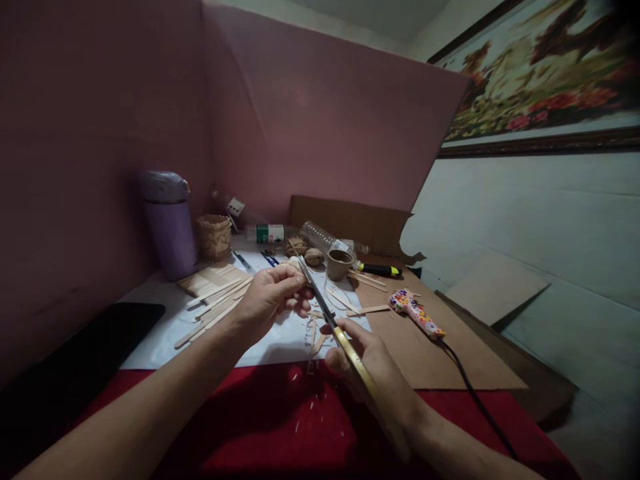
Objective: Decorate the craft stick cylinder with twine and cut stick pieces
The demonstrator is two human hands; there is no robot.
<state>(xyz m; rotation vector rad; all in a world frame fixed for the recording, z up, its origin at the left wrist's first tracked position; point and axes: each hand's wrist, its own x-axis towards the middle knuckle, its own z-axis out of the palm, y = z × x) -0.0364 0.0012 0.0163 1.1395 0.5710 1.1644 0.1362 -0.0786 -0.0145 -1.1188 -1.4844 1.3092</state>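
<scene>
Scissors with gold handles (356, 363) are in my right hand (377, 373), its fingers wrapped round them. Their dark blades point up and away, with the tips beside the fingers of my left hand (275, 293). The left thumb and forefinger are pinched together at the blades on something too small to make out. Below the blades, cut bits of wooden stick (319, 339) lie on the white sheet (270, 347). Behind the hands are balls of twine (297, 247) and a small brown pot (339, 265).
Wooden sticks (215, 310) lie at the left, near a purple tumbler (171, 230) and a woven basket (214, 237). Clear plastic bottles (320, 237) lie at the back. On the right, cardboard (450, 360) holds a patterned glue gun (417, 317) with a black cord and a black-yellow tool (380, 270).
</scene>
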